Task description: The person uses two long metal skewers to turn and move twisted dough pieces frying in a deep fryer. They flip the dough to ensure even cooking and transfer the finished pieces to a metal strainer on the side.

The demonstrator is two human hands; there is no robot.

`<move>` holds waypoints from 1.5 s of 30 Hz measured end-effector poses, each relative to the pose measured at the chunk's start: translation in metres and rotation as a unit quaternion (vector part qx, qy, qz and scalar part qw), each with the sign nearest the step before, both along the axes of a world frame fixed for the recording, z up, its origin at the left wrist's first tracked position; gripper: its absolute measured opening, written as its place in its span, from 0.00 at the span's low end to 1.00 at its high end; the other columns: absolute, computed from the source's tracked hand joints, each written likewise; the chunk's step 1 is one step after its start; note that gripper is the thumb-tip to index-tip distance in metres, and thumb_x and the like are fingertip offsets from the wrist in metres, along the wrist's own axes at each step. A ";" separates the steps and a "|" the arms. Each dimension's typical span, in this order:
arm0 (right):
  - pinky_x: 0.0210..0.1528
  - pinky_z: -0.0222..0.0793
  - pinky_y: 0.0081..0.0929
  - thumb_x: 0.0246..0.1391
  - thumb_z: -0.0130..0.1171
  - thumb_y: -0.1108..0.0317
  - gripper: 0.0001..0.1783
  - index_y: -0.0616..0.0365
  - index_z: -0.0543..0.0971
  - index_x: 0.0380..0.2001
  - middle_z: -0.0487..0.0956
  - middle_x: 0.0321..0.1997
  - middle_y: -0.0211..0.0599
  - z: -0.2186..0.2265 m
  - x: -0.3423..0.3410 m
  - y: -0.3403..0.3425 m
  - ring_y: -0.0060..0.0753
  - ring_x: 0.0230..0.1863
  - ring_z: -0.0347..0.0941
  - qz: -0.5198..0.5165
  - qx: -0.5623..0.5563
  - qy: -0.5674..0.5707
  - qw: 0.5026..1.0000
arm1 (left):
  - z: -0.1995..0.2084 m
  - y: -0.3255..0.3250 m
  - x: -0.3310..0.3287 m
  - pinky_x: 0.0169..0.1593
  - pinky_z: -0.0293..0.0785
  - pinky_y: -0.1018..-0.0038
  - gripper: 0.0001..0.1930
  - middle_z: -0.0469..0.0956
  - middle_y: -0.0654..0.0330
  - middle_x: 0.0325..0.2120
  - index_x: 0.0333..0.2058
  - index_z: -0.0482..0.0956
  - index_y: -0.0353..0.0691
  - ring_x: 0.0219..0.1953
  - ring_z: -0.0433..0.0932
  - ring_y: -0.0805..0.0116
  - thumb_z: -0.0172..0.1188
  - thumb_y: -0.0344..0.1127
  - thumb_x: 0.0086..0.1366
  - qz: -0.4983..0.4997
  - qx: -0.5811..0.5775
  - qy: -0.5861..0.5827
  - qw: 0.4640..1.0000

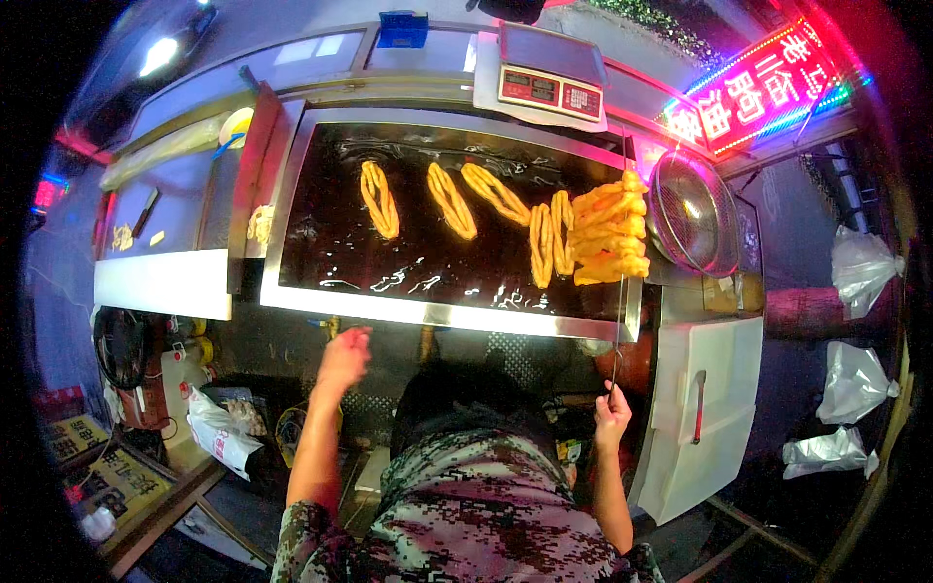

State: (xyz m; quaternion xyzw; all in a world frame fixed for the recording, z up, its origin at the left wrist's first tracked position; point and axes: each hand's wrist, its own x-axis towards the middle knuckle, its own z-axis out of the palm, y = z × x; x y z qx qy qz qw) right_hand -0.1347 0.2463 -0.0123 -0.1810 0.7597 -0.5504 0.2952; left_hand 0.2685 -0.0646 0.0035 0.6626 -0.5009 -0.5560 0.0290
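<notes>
A wide rectangular fryer (277, 262) full of dark oil lies before me. Several golden fried dough sticks float in it, one of them (379, 200) on the left and others near the middle. At its right end a row of fried dough sticks (610, 228) sits packed together. My right hand (611, 416) is closed around the lower end of a long thin metal rod (617, 355), which reaches up over the fryer's right side beside that row. Just below the front edge, my left hand (345, 360) hangs with its fingers curled in, nothing visible in them.
A round wire-mesh strainer basket (693, 212) stands right of the fryer, above a white drawer cabinet (705, 408). Behind is a scale (550, 78). On the left are a white board (163, 284) and a work surface with dough pieces. Plastic bags (855, 381) hang far right.
</notes>
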 end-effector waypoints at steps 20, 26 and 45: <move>0.28 0.55 0.14 0.53 0.57 0.76 0.19 0.65 0.75 0.49 0.67 0.25 0.18 0.002 -0.040 0.040 0.12 0.25 0.57 -0.028 0.036 0.019 0.999 | -0.025 0.053 -0.173 0.15 0.67 0.79 0.16 0.70 0.66 0.19 0.50 0.70 0.36 0.14 0.68 0.78 0.42 0.40 0.72 -0.193 0.151 0.190 0.951; 0.28 0.55 0.13 0.52 0.58 0.77 0.20 0.65 0.75 0.50 0.67 0.25 0.17 -0.003 -0.050 0.054 0.11 0.25 0.58 -0.037 0.029 0.004 0.999 | -0.035 0.063 -0.205 0.20 0.70 0.72 0.16 0.72 0.61 0.21 0.41 0.73 0.38 0.18 0.72 0.71 0.42 0.44 0.70 -0.250 0.130 0.087 0.955; 0.24 0.52 0.13 0.53 0.59 0.74 0.21 0.66 0.73 0.51 0.67 0.25 0.18 -0.007 -0.056 0.072 0.12 0.23 0.57 -0.016 0.026 0.024 0.999 | -0.069 0.058 -0.326 0.45 0.71 0.53 0.20 0.77 0.40 0.37 0.38 0.76 0.30 0.39 0.77 0.43 0.42 0.42 0.67 -0.348 -0.074 0.040 0.934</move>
